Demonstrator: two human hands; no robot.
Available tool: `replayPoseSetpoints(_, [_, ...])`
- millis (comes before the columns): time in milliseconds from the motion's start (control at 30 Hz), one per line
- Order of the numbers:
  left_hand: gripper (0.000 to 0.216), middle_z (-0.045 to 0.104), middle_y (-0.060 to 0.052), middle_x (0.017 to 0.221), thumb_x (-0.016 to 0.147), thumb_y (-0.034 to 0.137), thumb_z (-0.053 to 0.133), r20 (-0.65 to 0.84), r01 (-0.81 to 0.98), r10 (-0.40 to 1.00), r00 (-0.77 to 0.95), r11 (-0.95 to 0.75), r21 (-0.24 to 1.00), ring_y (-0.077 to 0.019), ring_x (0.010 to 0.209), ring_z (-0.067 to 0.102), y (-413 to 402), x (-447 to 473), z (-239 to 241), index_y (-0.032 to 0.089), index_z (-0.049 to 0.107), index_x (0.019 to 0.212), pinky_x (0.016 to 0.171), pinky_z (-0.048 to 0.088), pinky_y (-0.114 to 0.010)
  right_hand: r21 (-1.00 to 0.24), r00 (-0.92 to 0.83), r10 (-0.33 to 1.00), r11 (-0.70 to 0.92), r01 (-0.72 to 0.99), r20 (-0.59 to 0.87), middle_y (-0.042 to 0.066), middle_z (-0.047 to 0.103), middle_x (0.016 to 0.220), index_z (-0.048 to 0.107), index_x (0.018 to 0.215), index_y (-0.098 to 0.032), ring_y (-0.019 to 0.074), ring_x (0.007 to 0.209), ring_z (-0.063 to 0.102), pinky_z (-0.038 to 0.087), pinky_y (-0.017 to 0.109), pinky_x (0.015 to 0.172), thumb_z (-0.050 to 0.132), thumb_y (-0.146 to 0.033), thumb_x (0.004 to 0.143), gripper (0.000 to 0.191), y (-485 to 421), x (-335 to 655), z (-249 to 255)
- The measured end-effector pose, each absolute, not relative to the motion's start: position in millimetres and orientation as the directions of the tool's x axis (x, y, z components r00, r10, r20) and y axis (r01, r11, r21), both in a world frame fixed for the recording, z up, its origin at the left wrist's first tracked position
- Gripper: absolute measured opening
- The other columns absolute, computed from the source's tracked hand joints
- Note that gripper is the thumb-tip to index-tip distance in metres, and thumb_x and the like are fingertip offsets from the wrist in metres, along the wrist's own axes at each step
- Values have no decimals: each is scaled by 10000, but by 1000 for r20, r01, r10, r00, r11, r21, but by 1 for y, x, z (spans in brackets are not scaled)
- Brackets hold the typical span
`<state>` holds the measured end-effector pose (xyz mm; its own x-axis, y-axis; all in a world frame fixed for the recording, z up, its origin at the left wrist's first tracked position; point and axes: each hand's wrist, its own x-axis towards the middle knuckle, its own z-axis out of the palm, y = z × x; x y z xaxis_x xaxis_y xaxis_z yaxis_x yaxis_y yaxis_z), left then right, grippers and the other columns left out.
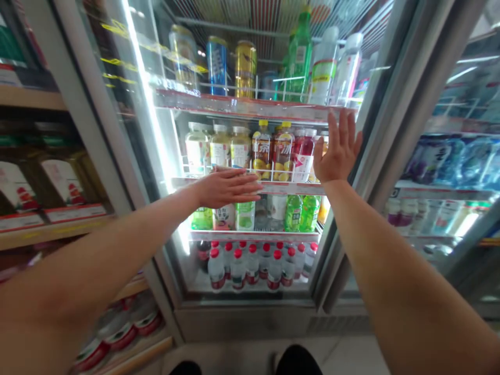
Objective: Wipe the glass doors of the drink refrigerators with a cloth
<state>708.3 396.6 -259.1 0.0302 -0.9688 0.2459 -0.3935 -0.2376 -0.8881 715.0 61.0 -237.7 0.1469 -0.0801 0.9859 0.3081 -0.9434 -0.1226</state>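
Nearby, yellow-capped bottles [262,148] upright, long axes vertical, left hand [228,187] flat and uncurled, right hand [338,153] spread.

Central cabinet [242,325]: metal-framed, fitted with tiered shelves; a vent grille [338,324] is set low at right.
Light strip [153,112]: mounted upright inside the cabinet's left edge; bright white light is cast over the shelves.
Left shelving [35,99]: built with wood-toned boards, divided from the cabinet by a grey upright [74,94].
Right cooler [441,194]: placed alongside, shelved and lit, parted off by broad metal framing [394,130].
Floor [234,354]: surfaced in pale tile.
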Motion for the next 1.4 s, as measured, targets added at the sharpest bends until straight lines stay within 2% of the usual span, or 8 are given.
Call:
replayPoseSetpoints(233, [550, 126, 62, 1673, 1019, 254, 326, 817, -260, -567, 101, -808, -529, -233, 1549, 22, 408, 705, -236, 283, 240, 1562, 1300, 92, -516, -97, 139, -54, -941, 325, 989, 62, 285, 1633, 336, 1550, -274, 276, 1532, 200, 156, 641, 1214, 378, -349, 950, 606, 60, 715, -239])
replayPoseSetpoints(433, [633, 335, 91, 1604, 987, 245, 424, 382, -364, -906, 182, -423, -830, -150, 1535, 145, 406, 703, -245, 438, 204, 1548, 1289, 169, -461, -80, 98, -52, -949, 306, 994, 67, 325, 1617, 365, 1536, -280, 245, 1525, 228, 175, 577, 1228, 362, -343, 975, 565, 62, 713, -239])
replayPoseSetpoints(567, [592, 233, -3, 1651, 1007, 224, 388, 774, -261, -631, 53, -757, -599, -223, 1545, 111, 399, 706, -213, 314, 226, 1569, 1279, 128, -541, -57, 60, -42, -959, 278, 997, 90, 364, 1599, 398, 1520, -249, 252, 1513, 265, 199, 560, 1218, 362, -337, 974, 554, 61, 718, -239])
replayPoseSetpoints(667, [563, 159, -26, 1670, 1011, 221, 386, 829, -288, -558, -11, -793, -537, -231, 1550, 15, 384, 709, -218, 250, 262, 1559, 1280, 103, -515, -50, 50, -38, -961, 270, 998, 110, 379, 1589, 403, 1516, -215, 283, 1505, 279, 204, 595, 1197, 373, -323, 959, 568, 60, 723, -238])
replayPoseSetpoints(833, [550, 280, 35, 1635, 995, 206, 423, 310, -385, -951, 22, -294, -875, -151, 1541, 59, 370, 710, -244, 318, 323, 1524, 1286, 97, -383, -33, 37, -24, -960, 279, 999, 111, 374, 1588, 401, 1519, -214, 293, 1501, 278, 197, 596, 1194, 375, -319, 963, 566, 59, 726, -239])
replayPoseSetpoints(1033, [568, 249, -37, 1646, 1000, 193, 396, 774, -311, -633, 22, -740, -596, -217, 1547, 68, 362, 714, -215, 275, 294, 1553, 1271, 122, -490, -29, 40, -17, -950, 311, 999, 120, 358, 1593, 378, 1532, -216, 315, 1499, 270, 194, 622, 1185, 393, -304, 954, 585, 58, 728, -239])
replayPoseSetpoints(1267, [646, 283, 43, 1634, 962, 166, 467, 324, -382, -946, 15, -305, -872, -156, 1540, 121, 334, 715, -232, 349, 271, 1549, 1284, 122, -406, -37, 38, -27, -954, 297, 999, 116, 386, 1583, 418, 1508, -205, 292, 1495, 292, 205, 599, 1198, 385, -320, 976, 546, 58, 728, -240])
replayPoseSetpoints(1400, [633, 274, -32, 1638, 980, 169, 438, 660, -320, -750, -41, -616, -720, -221, 1546, 91, 319, 720, -204, 277, 236, 1570, 1270, 125, -501, -38, 43, -26, -956, 290, 999, 109, 370, 1592, 406, 1516, -208, 281, 1502, 280, 210, 592, 1201, 366, -303, 981, 545, 58, 727, -240])
